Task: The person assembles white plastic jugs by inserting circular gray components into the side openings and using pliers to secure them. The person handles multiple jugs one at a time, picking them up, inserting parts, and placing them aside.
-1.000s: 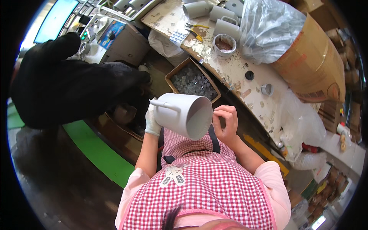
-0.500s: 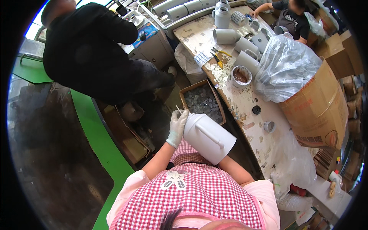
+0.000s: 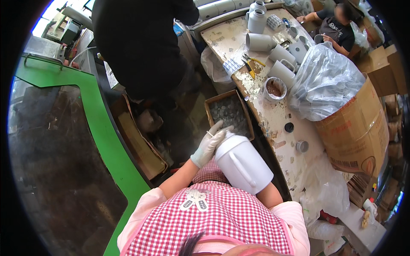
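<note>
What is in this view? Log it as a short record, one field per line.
Left hand: gloved left hand on the neck end of a white jug
Right hand: hidden behind the jug
Jug: tilted, handle facing up, held over the lap
In front: open box of small grey parts
Bench: worn workbench with more white jugs, pliers, a bowl
Right side: cardboard drum with plastic liner
Others: person in black; seated person

I see the white jug (image 3: 242, 163) turned since a second ago, mouth now toward the apron; gloved left hand (image 3: 211, 144) moved onto its top end.
</note>
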Demonstrator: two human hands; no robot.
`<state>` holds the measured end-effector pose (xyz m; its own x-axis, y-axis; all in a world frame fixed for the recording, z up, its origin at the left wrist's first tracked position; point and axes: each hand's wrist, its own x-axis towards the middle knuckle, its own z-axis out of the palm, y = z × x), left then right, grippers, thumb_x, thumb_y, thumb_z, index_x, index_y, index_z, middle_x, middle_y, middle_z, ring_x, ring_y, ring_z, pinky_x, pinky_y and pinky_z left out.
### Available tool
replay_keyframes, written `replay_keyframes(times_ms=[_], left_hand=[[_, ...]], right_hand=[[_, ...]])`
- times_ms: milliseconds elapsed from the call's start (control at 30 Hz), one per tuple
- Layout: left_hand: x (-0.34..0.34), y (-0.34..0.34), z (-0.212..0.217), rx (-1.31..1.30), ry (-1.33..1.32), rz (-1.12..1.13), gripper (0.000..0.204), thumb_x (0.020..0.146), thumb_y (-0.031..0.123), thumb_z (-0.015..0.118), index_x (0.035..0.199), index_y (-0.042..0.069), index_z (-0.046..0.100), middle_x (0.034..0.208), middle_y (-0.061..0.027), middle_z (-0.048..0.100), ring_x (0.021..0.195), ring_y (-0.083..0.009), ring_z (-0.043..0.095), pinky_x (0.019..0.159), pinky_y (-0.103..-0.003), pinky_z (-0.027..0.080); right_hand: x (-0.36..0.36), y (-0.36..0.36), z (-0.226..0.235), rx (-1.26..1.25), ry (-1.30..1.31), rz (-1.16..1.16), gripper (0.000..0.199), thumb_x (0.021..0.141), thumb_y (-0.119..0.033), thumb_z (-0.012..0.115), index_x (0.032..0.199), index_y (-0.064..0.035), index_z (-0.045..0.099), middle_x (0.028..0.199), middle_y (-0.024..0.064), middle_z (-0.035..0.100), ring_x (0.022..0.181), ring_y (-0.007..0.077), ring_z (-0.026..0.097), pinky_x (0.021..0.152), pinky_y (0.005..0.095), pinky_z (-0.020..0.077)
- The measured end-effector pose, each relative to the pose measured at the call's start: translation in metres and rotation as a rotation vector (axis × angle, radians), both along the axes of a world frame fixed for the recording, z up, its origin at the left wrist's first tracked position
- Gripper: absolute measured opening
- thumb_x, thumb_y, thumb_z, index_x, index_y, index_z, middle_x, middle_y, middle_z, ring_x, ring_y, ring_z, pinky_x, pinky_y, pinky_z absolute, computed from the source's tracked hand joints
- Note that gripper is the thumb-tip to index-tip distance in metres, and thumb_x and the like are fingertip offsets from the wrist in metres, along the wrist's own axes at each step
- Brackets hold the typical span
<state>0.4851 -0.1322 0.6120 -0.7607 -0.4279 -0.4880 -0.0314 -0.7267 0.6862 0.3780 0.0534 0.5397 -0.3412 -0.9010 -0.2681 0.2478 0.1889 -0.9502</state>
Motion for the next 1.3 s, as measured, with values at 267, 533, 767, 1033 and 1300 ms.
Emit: replay_keyframes(times_ms=[267, 533, 767, 1033, 1300], left_hand=[[-0.013, -0.080, 0.079, -0.510, 0.164, 0.067, 0.108, 0.081, 0.045, 0.087, 0.161, 0.007, 0.026, 0.148, -0.0203, 0.052, 0.131, -0.0307, 0.059, 0.111, -0.042, 0.049], [0.012, -0.089, 0.057, -1.334, -0.035, -0.190, 0.089, 0.065, 0.029, 0.099, 0.136, 0.010, 0.048, 0.144, -0.0137, 0.056, 0.121, -0.0262, 0.065, 0.105, -0.038, 0.055], [0.023, -0.083, 0.010, -1.082, -0.121, -0.374, 0.090, 0.065, 0.030, 0.098, 0.137, 0.005, 0.049, 0.135, -0.0128, 0.060, 0.118, -0.0251, 0.066, 0.105, -0.037, 0.053], [0.074, -0.036, -0.088, -0.712, -0.471, -0.532, 0.083, 0.072, 0.023, 0.091, 0.140, 0.001, 0.050, 0.132, -0.0145, 0.061, 0.122, -0.0246, 0.064, 0.106, -0.037, 0.051], [0.068, -0.041, -0.134, -0.887, -0.632, -0.384, 0.089, 0.078, 0.023, 0.087, 0.151, -0.001, 0.042, 0.131, -0.0181, 0.066, 0.118, -0.0293, 0.068, 0.102, -0.038, 0.053]], right_hand=[[-0.020, 0.005, -0.009, 0.017, -0.442, -0.042, 0.043, 0.102, -0.027, 0.065, 0.137, -0.0019, 0.059, 0.129, 0.0133, 0.066, 0.107, 0.0260, 0.068, 0.087, 0.0372, 0.0584], [-0.124, 0.083, -0.145, 0.639, -0.335, -0.554, 0.031, 0.106, -0.035, 0.058, 0.101, -0.0050, 0.066, 0.082, 0.0082, 0.068, 0.062, 0.0148, 0.062, 0.051, 0.0291, 0.0527], [-0.255, 0.121, -0.262, 0.579, -0.452, -1.153, 0.025, 0.102, -0.026, 0.066, 0.105, -0.0008, 0.064, 0.084, 0.0124, 0.067, 0.070, 0.0239, 0.067, 0.062, 0.0369, 0.0592], [-0.218, 0.037, -0.211, 0.596, -0.202, -0.675, 0.034, 0.104, -0.026, 0.061, 0.127, -0.0010, 0.065, 0.112, 0.0121, 0.074, 0.100, 0.0209, 0.074, 0.078, 0.0310, 0.0620], [-0.099, -0.109, -0.217, 0.593, 0.128, 0.028, 0.034, 0.101, -0.032, 0.060, 0.096, -0.0022, 0.076, 0.086, 0.0089, 0.076, 0.079, 0.0183, 0.071, 0.071, 0.0330, 0.0553]])
